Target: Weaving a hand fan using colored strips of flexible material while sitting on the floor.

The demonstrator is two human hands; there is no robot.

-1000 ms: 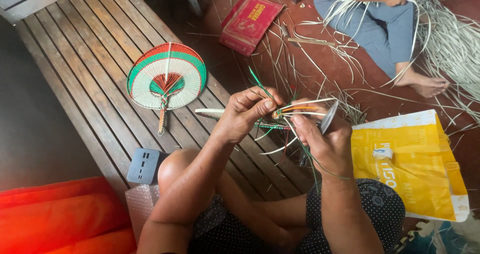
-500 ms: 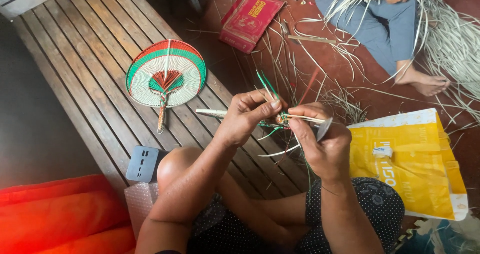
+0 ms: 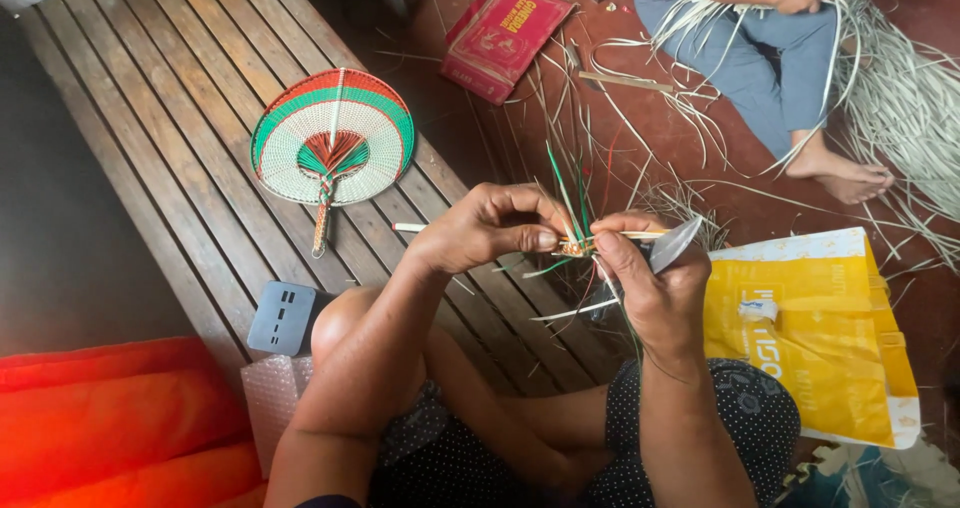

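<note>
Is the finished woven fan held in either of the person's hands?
No, the woven fan lies on the wooden bench, apart from both hands.

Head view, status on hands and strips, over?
Left hand pinching strips at the knot. Right hand gripping strips plus a blade. Finished fan lies apart on bench; nothing blocking.

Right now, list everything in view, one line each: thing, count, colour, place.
woven fan: one, red, green and cream, flat on the bench
wooden bench: one, dark brown slats, left
red box: one, on the floor, top centre
yellow bag: one, right, on the floor
grey device: one, bench edge by the knee
orange cushion: one, bottom left
pale strips: many, floor, top right
other person: one, seated, top right
strip bundle: one, green, red and cream, pinched by both hands
blade: one, grey, in the right hand
left hand: one
right hand: one
</note>
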